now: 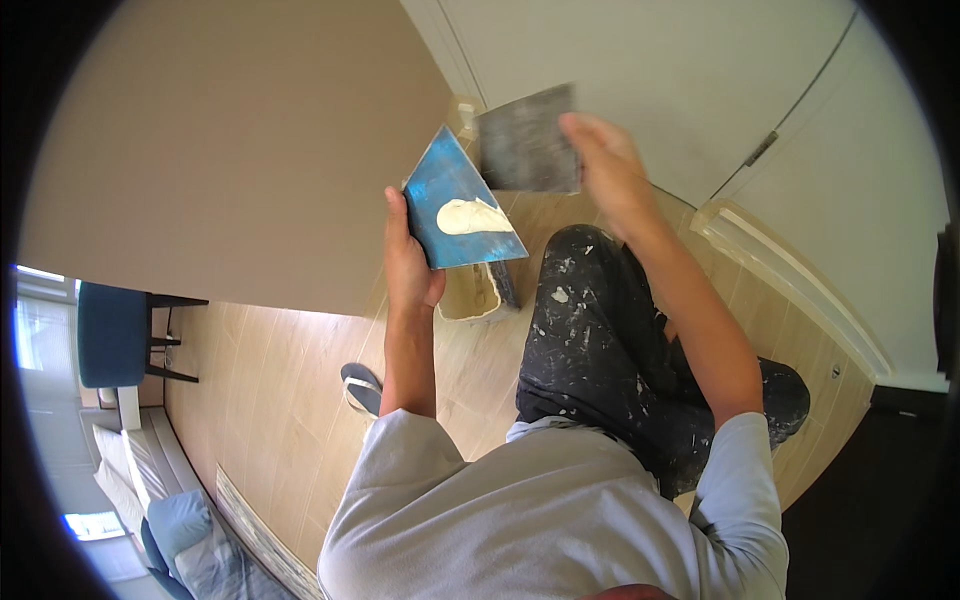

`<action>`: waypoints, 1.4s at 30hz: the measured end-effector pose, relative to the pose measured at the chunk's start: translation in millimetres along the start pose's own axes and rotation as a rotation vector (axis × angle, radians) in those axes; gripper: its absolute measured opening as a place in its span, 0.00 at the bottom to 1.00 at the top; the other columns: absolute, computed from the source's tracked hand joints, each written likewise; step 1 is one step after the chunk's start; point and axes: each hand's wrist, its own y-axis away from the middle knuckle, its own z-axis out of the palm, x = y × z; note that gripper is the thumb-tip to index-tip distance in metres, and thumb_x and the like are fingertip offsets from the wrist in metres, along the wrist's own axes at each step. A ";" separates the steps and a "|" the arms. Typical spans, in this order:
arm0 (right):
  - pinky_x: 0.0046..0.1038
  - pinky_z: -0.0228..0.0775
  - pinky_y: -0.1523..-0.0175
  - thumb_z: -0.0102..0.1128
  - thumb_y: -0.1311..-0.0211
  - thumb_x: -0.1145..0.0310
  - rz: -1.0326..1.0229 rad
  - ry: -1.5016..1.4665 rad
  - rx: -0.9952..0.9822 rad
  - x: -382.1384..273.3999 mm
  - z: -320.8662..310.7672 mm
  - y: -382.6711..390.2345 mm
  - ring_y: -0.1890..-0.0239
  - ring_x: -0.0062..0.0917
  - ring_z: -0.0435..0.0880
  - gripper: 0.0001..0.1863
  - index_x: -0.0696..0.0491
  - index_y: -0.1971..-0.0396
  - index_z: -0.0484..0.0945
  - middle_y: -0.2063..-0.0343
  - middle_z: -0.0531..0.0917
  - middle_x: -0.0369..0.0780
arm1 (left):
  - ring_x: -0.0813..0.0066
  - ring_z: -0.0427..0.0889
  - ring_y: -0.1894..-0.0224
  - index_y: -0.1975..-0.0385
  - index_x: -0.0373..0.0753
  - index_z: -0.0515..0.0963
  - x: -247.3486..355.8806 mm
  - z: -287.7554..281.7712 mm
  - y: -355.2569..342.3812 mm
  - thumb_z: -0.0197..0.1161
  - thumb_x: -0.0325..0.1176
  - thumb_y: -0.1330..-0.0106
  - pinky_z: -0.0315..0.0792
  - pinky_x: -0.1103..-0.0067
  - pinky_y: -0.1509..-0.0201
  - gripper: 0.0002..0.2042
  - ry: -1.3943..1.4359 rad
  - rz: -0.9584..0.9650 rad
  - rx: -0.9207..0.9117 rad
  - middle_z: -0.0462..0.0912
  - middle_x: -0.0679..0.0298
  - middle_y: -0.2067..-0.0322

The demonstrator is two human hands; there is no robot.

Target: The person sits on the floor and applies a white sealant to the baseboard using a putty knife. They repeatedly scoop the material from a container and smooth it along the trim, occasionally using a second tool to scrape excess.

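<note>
My left hand [408,262] is closed on the edge of a flat, four-sided blue putty spreader [437,190]. A thick dollop of cream-white putty [470,217] lies on its face, near the right corner. My right hand [612,172] grips a broad grey metal putty spreader [528,140] by its right edge. Both hand and blade are smeared by motion. The grey blade is up and to the right of the blue one; a narrow gap seems to part them. Below the blue spreader stands a putty-smeared container [470,308], partly hidden by it.
A brown panel [240,150] rises at the left, and white doors [650,70] stand ahead and right. A strip of pale trim [790,270] runs along the right wall. On the wooden floor [270,390] lies a flip-flop [361,388]. A blue chair [112,335] and a sofa [180,500] are farther left.
</note>
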 end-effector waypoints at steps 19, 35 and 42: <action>0.27 0.72 0.52 0.63 0.37 0.64 0.065 -0.754 0.781 79.4 -208.5 271.1 0.59 0.23 0.82 0.16 0.55 0.54 0.76 0.58 0.83 0.36 | 0.65 0.82 0.51 0.50 0.34 0.73 -123.1 158.5 26.2 0.47 0.45 0.24 0.79 0.71 0.47 0.19 0.204 -0.406 -0.192 0.81 0.58 0.52; 0.24 0.66 0.54 0.48 0.33 0.69 0.062 -0.622 0.762 80.4 -223.2 339.0 0.58 0.18 0.72 0.29 0.56 0.33 0.58 0.58 0.74 0.36 | 0.70 0.77 0.45 0.44 0.36 0.70 -194.2 231.0 47.0 0.45 0.54 0.25 0.69 0.73 0.39 0.26 0.008 -0.524 -0.283 0.77 0.61 0.47; 0.32 0.67 0.51 0.57 0.40 0.38 0.021 -0.848 0.422 70.3 -211.1 326.4 0.62 0.20 0.67 0.47 0.56 0.32 0.55 0.66 0.63 0.32 | 0.71 0.78 0.47 0.45 0.36 0.71 -211.6 223.0 48.9 0.45 0.54 0.26 0.69 0.74 0.40 0.26 0.057 -0.569 -0.250 0.79 0.62 0.49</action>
